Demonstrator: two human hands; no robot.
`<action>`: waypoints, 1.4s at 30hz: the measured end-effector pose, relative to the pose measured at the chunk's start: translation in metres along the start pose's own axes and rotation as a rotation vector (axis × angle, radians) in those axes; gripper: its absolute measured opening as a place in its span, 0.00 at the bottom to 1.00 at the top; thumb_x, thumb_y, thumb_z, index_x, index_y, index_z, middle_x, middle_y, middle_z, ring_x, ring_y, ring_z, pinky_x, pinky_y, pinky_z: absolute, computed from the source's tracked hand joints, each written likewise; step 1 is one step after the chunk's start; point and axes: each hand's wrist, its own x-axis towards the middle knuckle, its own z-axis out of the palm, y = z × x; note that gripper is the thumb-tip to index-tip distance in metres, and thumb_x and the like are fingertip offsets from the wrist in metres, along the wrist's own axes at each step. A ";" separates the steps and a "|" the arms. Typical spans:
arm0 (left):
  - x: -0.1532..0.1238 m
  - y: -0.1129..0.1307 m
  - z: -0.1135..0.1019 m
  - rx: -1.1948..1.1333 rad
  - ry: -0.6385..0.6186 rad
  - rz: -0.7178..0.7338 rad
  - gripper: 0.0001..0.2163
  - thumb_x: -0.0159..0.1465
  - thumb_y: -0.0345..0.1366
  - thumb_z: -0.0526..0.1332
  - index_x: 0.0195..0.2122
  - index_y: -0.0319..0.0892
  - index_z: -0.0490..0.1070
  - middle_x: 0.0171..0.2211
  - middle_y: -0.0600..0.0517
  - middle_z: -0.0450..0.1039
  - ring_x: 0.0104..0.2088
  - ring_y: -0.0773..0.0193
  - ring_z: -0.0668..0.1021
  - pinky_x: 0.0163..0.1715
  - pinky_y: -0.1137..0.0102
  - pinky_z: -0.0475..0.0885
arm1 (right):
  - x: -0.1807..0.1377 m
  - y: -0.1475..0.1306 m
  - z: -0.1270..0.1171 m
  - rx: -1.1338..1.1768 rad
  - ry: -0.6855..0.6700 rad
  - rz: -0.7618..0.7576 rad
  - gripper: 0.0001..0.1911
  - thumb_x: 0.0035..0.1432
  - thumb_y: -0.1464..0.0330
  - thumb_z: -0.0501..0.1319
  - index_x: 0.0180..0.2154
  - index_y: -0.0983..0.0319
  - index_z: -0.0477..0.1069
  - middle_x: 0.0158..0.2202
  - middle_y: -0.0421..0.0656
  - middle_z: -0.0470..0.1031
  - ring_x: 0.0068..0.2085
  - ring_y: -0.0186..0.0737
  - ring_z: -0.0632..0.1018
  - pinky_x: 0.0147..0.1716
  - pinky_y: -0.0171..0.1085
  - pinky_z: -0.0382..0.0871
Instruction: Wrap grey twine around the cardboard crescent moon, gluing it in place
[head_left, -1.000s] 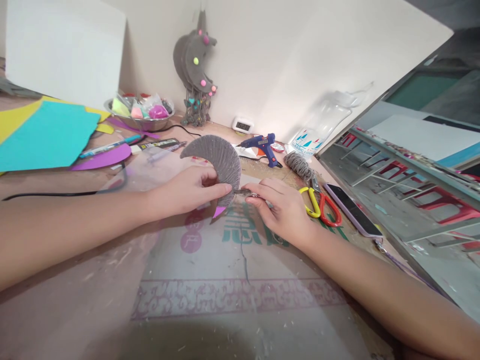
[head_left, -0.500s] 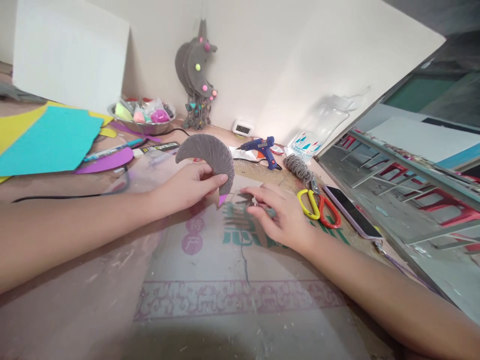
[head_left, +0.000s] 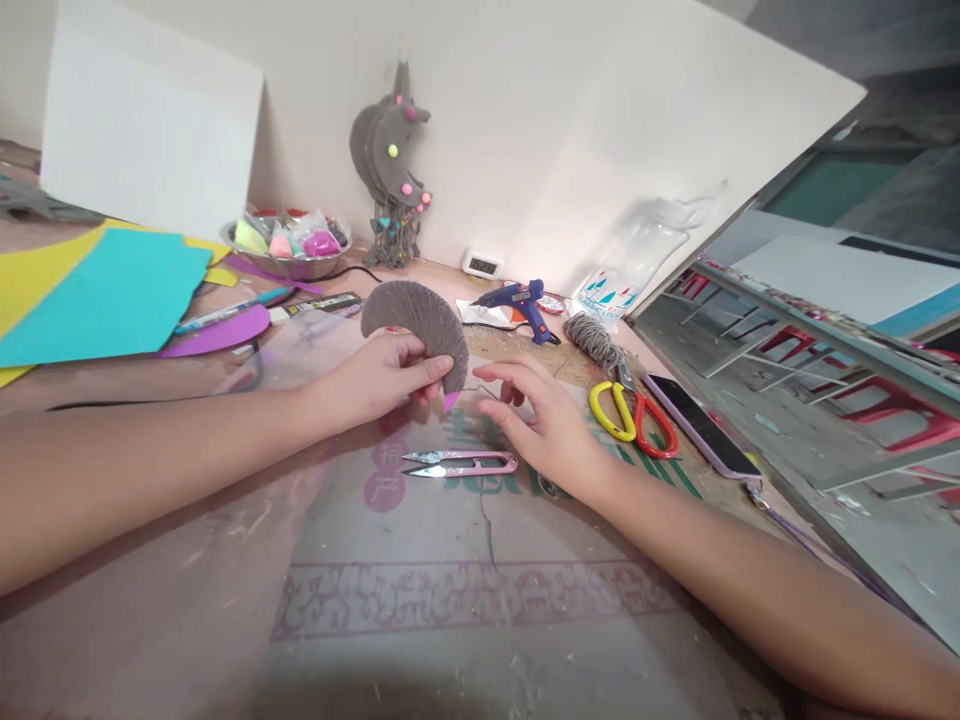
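At the far left, a turquoise sheet (head_left: 112, 295) is laid over a yellow one (head_left: 45, 268), and a purple cut piece (head_left: 221, 335) is partly covered by the turquoise sheet's right edge. Behind them, small bright packets (head_left: 321, 243) are held in a metal bowl (head_left: 289, 268).

Farther right, the left hand (head_left: 382, 378) is closed on a grey, thread-wrapped crescent (head_left: 424, 315). The crescent is gripped along its lower part, with the thumb laid across the near face and the other fingers partly hidden behind it. Its broad curve is left standing above the grip, the upper horn pointed leftward over the hand, while the purple lower tip (head_left: 451, 401) is left showing just below the thumb. Behind it, a decorated crescent ornament (head_left: 386, 160) is hung against the pale wall.

Below the hands, pink-handled snips (head_left: 469, 469) are laid flat on the printed surface (head_left: 420, 540), their blades pointed left. The right hand (head_left: 544, 415) is held just right of the crescent, apart from it, with thumb and forefinger parted; whether the thin strand (head_left: 489, 391) near them is touched cannot be told.

Beyond that hand a blue glue gun (head_left: 529, 303) is seen; rightward, grey cord (head_left: 592, 340), scissors (head_left: 639, 420) and a phone (head_left: 701, 425) are laid out.
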 end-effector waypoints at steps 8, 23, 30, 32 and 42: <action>-0.001 -0.003 0.000 0.039 -0.042 0.032 0.20 0.62 0.50 0.52 0.21 0.40 0.65 0.19 0.52 0.72 0.16 0.71 0.67 0.16 0.74 0.62 | 0.001 -0.006 0.007 0.212 -0.070 0.242 0.10 0.58 0.62 0.58 0.37 0.62 0.73 0.32 0.41 0.76 0.25 0.30 0.70 0.26 0.32 0.65; 0.001 0.000 0.001 0.229 -0.011 0.116 0.21 0.62 0.46 0.53 0.17 0.40 0.67 0.12 0.56 0.64 0.16 0.71 0.68 0.21 0.74 0.62 | 0.001 -0.007 0.007 0.110 -0.047 0.153 0.08 0.59 0.67 0.57 0.31 0.63 0.71 0.26 0.39 0.72 0.25 0.30 0.67 0.27 0.32 0.61; 0.002 -0.003 0.001 0.130 -0.055 0.058 0.20 0.62 0.48 0.52 0.18 0.40 0.66 0.14 0.56 0.65 0.14 0.70 0.68 0.17 0.74 0.62 | 0.002 -0.008 0.006 0.121 -0.019 0.156 0.07 0.58 0.68 0.56 0.30 0.63 0.70 0.26 0.39 0.72 0.26 0.30 0.67 0.27 0.32 0.61; 0.002 -0.004 0.001 0.104 -0.067 0.046 0.20 0.61 0.48 0.53 0.18 0.40 0.66 0.14 0.55 0.66 0.14 0.70 0.67 0.16 0.74 0.61 | 0.002 -0.009 0.006 0.132 -0.011 0.166 0.06 0.58 0.68 0.56 0.30 0.63 0.70 0.26 0.39 0.72 0.26 0.30 0.68 0.27 0.31 0.61; 0.002 -0.004 0.001 0.083 -0.091 0.069 0.20 0.62 0.47 0.53 0.19 0.39 0.65 0.15 0.55 0.67 0.15 0.72 0.66 0.16 0.76 0.61 | 0.004 -0.004 0.005 0.140 -0.060 0.149 0.10 0.61 0.66 0.54 0.32 0.62 0.72 0.29 0.41 0.75 0.30 0.33 0.73 0.31 0.33 0.65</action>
